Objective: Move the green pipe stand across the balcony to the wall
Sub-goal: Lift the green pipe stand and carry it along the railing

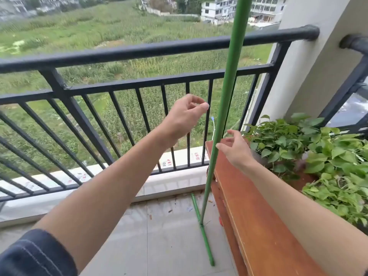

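Head view shows my left hand (186, 114) and right hand (235, 148), fingers (219, 146) spread and empty, flanking the green pipe stand (227, 100) by the wooden counter (258, 226) edge. I judge it light, stiff, smooth and top-heavy, so I'd grip the upright mid-height.

Only print in view: red and dark marks on the protective film (180, 159) covering the balcony ledge (111, 172) under the railing. Looks like upside-down characters and a logo; too small and blurred to read. Nothing else carries text.
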Tool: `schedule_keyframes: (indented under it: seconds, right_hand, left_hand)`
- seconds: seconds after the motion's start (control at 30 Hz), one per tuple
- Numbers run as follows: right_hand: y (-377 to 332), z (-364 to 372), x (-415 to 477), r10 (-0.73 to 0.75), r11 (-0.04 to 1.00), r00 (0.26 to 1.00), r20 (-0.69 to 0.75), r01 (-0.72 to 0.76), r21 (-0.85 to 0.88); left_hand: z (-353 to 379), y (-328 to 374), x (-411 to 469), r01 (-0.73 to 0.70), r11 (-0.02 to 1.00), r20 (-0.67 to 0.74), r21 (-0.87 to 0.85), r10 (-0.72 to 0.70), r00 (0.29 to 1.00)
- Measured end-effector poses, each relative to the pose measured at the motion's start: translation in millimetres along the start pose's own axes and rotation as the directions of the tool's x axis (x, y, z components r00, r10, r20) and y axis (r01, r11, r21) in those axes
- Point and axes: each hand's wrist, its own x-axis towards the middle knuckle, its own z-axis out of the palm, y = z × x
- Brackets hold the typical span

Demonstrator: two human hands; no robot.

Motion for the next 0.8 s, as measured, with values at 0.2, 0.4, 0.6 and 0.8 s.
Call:
schedule_keyframes:
  seconds: [0.2,0.4,0.6,0.8]
  right_hand:
    - [-10,14,19,-0.027,0.990,0.997,0.069,0.036,-0.137]
    - [-6,11,21,-0.148,0.957,0.989,0.022,0.149,-0.249]
    - [-12,22,1,-0.258,0.948,0.945,0.199,0.288,-0.138]
    - [-47,65,-32,-0.346,0.929,0.851,0.394,0.369,0.017]
  left_hand:
    - [40,42,45,-0.075,0.994,0.019,-0.073,0.077,0.997]
    - [45,37,53,-0.126,0.981,-0.049,-0.145,0.120,0.992]
    - [27,28,25,-0.231,0.953,-0.093,-0.199,0.216,0.972]
    - [-26,16,-19,-0.290,0.918,-0.187,-0.271,0.245,0.951]
